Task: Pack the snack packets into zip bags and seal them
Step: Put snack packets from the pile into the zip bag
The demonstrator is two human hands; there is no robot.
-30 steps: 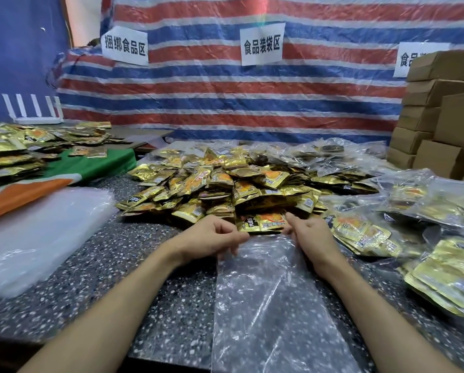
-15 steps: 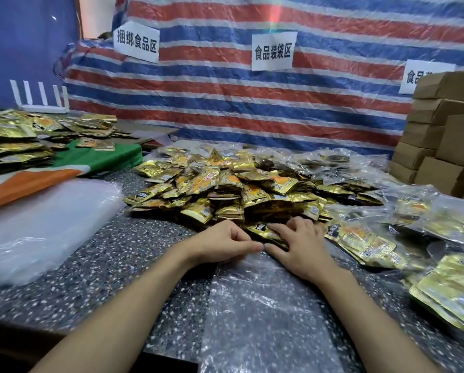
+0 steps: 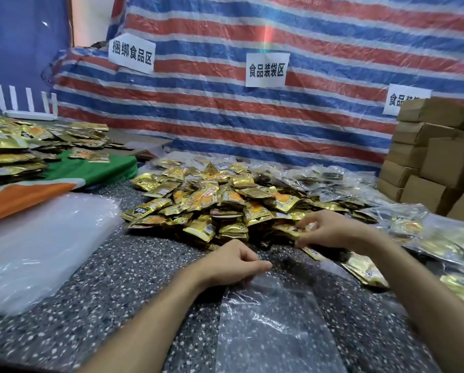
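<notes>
A clear zip bag point(image 3: 274, 324) lies flat on the speckled table point(image 3: 112, 281) in front of me. My left hand point(image 3: 231, 262) pinches its top edge with curled fingers. My right hand point(image 3: 330, 230) hovers at the near edge of the heap of gold snack packets point(image 3: 225, 200), fingers curled around packets, blurred by motion. Its exact hold is hard to make out.
Filled zip bags point(image 3: 440, 238) lie at the right. Stacked cardboard boxes point(image 3: 435, 162) stand at the back right. A pile of empty clear bags point(image 3: 37, 243) sits at the left, more gold packets point(image 3: 15, 146) on a green and orange cloth behind it. A striped tarp covers the back.
My right hand left the bag's opening and moved right and forward into the packet heap. My left hand stayed at the bag's top edge. The camera tilted down.
</notes>
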